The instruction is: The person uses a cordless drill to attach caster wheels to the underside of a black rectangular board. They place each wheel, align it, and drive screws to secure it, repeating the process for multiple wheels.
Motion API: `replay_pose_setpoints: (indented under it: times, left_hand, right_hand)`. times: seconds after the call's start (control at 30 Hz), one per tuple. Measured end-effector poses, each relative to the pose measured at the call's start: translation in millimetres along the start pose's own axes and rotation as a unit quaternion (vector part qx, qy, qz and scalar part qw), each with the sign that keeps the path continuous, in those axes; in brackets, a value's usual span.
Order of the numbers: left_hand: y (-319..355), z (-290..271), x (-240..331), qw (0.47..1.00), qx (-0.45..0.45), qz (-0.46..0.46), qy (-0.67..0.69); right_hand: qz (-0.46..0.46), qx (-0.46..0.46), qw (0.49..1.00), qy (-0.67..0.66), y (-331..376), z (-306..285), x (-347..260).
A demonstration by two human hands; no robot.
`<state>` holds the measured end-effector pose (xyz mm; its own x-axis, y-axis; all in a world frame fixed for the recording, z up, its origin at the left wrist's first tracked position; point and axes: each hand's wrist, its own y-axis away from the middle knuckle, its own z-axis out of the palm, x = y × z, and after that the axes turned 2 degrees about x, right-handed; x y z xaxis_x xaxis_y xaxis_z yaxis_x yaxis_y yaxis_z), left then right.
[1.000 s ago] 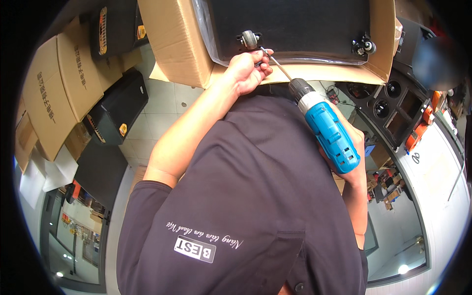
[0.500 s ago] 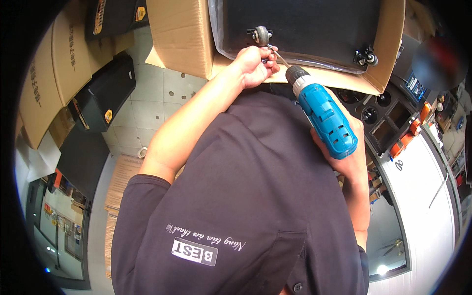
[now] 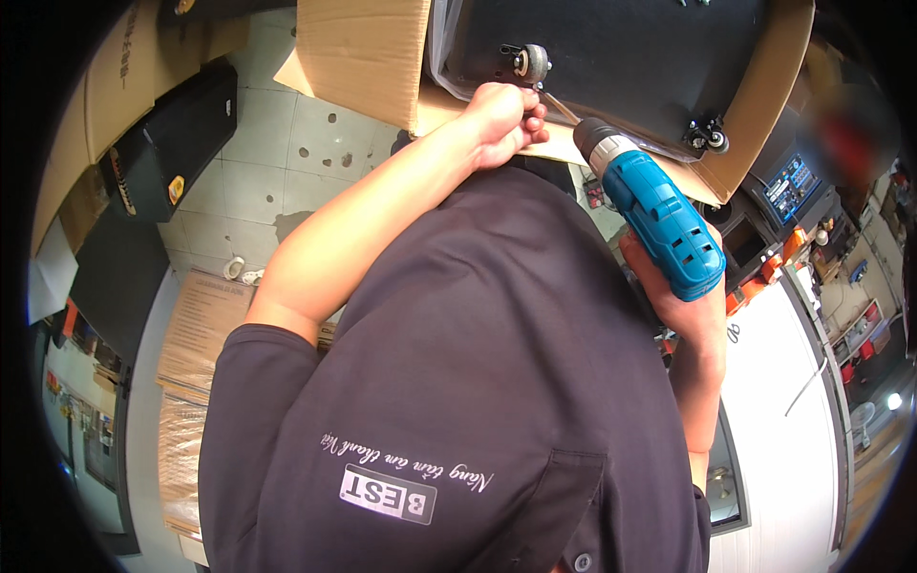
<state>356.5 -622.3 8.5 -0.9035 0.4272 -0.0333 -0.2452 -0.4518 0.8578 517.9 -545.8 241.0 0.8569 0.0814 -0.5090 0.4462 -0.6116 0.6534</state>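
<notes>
A black cabinet (image 3: 621,48) lies in an opened cardboard box (image 3: 358,53) at the top of the view, its underside facing me with two small castor wheels. My left hand (image 3: 501,119) is closed just below the left castor (image 3: 530,63), fingers pinched at the tip of the drill bit. My right hand (image 3: 683,306) grips a blue and grey cordless drill (image 3: 654,215), whose bit points up-left toward that castor. A second castor (image 3: 709,138) sits at the right. My dark shirt fills the lower middle of the view.
Black speaker-like boxes (image 3: 172,143) and cartons (image 3: 115,67) stand on the tiled floor at the left. Flattened cardboard sheets (image 3: 196,334) lie lower left. A white bench (image 3: 793,382) and electronic units with panels (image 3: 788,186) are at the right.
The view has shifted so the box and cabinet sit higher and closer. My left hand stays by the left castor, and the drill remains aimed at it.
</notes>
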Motion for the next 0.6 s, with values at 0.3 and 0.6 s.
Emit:
replay_pose_setpoints:
  times: [0.3,0.6]
  left_hand:
    - [58,-31,-1,0.974,-0.002,0.16,-0.162]
    - [59,-28,4,0.896,-0.008,0.313,-0.315]
  right_hand:
    - [-0.044,-0.062,0.973,0.216,-7,4,-26]
    - [-0.012,-0.037,0.997,0.072,-23,-14,-9]
